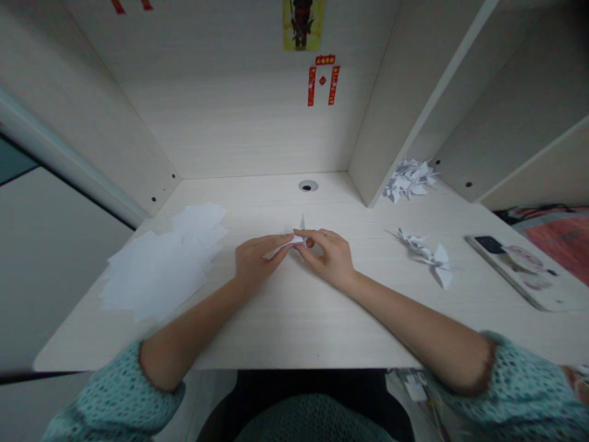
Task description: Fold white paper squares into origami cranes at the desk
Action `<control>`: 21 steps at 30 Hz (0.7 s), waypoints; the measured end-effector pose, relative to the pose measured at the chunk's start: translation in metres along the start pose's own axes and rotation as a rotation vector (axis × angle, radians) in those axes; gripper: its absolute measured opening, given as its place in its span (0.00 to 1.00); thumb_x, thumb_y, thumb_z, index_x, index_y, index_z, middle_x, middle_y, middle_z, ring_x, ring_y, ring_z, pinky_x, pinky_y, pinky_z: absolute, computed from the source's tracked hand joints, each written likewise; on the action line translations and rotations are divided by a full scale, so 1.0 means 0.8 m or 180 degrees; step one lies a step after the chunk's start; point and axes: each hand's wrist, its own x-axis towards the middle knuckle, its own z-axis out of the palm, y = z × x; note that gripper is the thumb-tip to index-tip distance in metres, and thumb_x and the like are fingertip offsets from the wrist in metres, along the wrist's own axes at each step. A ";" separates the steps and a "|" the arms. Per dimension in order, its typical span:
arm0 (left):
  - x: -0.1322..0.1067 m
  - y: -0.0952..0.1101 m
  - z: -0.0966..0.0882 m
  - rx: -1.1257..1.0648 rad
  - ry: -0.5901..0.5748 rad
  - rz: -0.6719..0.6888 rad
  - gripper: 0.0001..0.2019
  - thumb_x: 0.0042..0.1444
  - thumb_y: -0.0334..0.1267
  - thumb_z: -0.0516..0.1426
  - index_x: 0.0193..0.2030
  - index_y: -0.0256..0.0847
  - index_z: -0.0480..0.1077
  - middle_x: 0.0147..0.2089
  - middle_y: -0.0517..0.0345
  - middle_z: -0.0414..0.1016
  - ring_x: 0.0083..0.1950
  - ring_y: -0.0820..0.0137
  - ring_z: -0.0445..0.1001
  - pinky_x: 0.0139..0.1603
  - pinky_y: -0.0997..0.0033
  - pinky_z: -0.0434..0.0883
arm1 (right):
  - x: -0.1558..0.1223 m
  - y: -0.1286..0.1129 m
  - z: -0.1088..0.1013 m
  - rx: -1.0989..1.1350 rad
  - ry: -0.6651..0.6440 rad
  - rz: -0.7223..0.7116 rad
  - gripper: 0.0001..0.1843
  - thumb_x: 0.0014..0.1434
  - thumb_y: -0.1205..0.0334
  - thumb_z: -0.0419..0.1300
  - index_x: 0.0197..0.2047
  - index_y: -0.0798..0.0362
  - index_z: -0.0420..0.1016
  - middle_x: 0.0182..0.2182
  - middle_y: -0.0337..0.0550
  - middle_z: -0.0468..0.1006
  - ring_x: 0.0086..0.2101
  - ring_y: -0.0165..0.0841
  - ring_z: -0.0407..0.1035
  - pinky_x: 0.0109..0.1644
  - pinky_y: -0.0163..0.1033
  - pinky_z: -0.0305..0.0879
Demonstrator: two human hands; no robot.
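Observation:
Over the middle of the desk, a small white piece of origami paper (299, 238) is pinched between my two hands. One thin, pointed tip of it stands up at the far side; much of the rest is covered by my fingers. My left hand (256, 259) grips its left end between thumb and fingers. From the other side, my right hand (332, 256) has thumb and index finger closed on the paper, with the fingertips of both hands nearly touching. To the left lies a spread stack of white paper sheets (161, 264).
Several folded paper pieces, some winged like cranes (426, 253), lie in a row at right. A heap of folded paper (409, 178) sits behind the upright divider (391, 123). A phone (524, 270) rests far right. The desk has a round cable hole (308, 185).

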 end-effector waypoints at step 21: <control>0.001 -0.005 -0.002 0.0002 -0.0131 0.0206 0.11 0.54 0.36 0.60 0.45 0.47 0.75 0.45 0.59 0.80 0.44 0.70 0.79 0.45 0.70 0.76 | -0.002 0.004 0.002 0.0750 -0.0195 0.0516 0.15 0.59 0.60 0.55 0.49 0.49 0.74 0.33 0.38 0.81 0.32 0.31 0.75 0.38 0.35 0.69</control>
